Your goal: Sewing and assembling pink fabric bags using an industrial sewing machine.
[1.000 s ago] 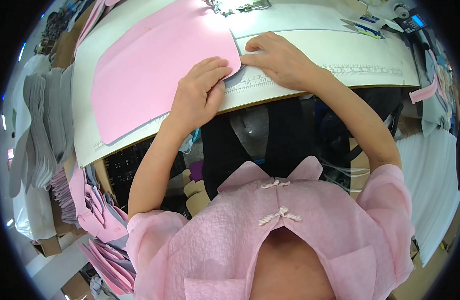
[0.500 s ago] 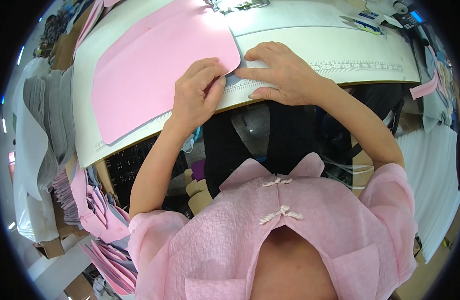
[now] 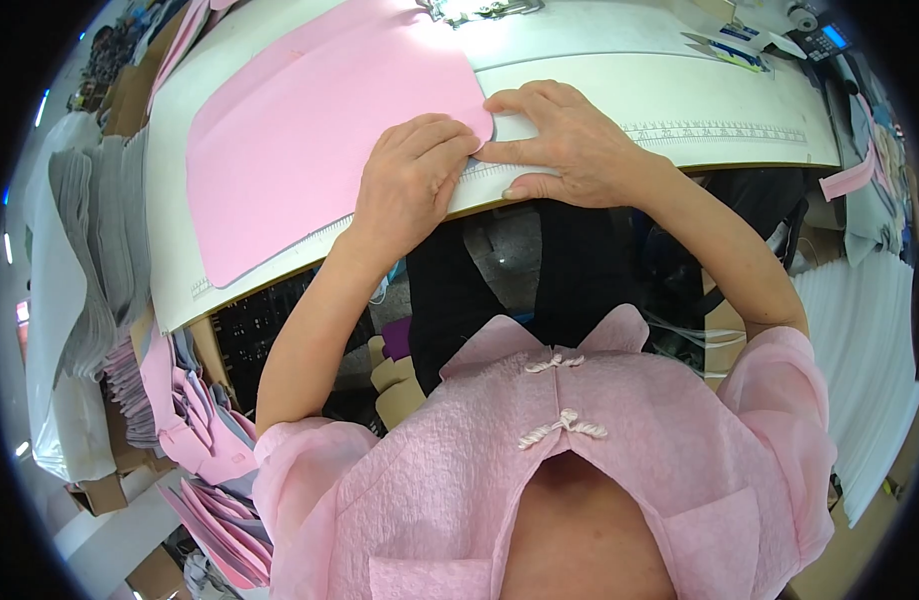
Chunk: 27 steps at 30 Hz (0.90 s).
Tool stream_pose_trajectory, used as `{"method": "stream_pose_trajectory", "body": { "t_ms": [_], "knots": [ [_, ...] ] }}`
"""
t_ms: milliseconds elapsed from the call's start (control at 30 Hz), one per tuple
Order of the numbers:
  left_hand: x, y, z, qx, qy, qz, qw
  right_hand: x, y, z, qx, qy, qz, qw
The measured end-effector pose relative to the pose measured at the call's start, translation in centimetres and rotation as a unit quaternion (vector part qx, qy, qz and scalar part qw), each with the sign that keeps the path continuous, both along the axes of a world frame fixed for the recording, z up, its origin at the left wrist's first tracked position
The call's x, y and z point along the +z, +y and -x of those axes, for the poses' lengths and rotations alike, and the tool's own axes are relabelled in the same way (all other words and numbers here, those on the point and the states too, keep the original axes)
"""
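Observation:
A large pink fabric panel [image 3: 300, 130] with rounded corners lies on the white table, with a thin grey layer showing along its edge. My left hand [image 3: 410, 180] is at the panel's near right corner, its fingers together and closed on the edge. Whatever lies under those fingertips is hidden. My right hand [image 3: 580, 150] rests on the table just right of that corner, fingers spread and holding nothing. Its index and middle fingertips touch or nearly touch the panel's edge. Beyond the panel, a shiny metal machine part [image 3: 480, 10] stands under a bright light.
A ruler strip [image 3: 720, 133] runs along the white table's [image 3: 580, 80] near edge. Scissors or snips [image 3: 730, 52] lie at the far right, near a device with a lit screen [image 3: 828, 40]. Grey stacked pieces [image 3: 100, 240] stand at left, above pink cut pieces [image 3: 200, 430]. White sheets [image 3: 855, 350] are at right.
The panel's near right corner has shifted slightly right, with my left hand moving right along with it. The left thumb has tucked out of sight. My right hand has barely moved.

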State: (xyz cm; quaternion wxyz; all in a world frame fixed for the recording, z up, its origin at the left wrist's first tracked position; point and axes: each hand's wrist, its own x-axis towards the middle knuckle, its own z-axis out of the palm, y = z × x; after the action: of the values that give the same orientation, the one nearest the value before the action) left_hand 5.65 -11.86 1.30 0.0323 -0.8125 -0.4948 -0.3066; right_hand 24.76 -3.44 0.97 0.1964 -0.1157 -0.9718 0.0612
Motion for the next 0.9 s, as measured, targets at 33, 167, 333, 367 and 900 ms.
{"method": "stream_pose_trajectory", "body": {
  "t_ms": [33, 167, 333, 367, 900],
  "knots": [
    [0.2, 0.0, 0.1, 0.002, -0.001, 0.000, 1.000, 0.0, 0.0, 0.0, 0.002, -0.001, 0.000, 1.000],
    [1.0, 0.1, 0.3, -0.031, 0.014, 0.043, 0.998, 0.0, 0.2, -0.3, 0.021, 0.008, -0.011, 1.000],
    [1.2, -0.1, 0.4, -0.029, 0.035, 0.073, 0.996, -0.3, 0.6, -0.8, 0.011, 0.042, 0.053, 0.998],
    [1.1, -0.1, 0.4, -0.028, 0.066, 0.055, 0.996, -0.5, 0.6, -0.8, 0.014, 0.055, 0.050, 0.997],
    [1.3, 0.4, 0.9, 0.029, -0.126, 0.181, 0.975, -0.8, 0.7, -0.7, 0.025, 0.068, 0.029, 0.997]
  ]
}}
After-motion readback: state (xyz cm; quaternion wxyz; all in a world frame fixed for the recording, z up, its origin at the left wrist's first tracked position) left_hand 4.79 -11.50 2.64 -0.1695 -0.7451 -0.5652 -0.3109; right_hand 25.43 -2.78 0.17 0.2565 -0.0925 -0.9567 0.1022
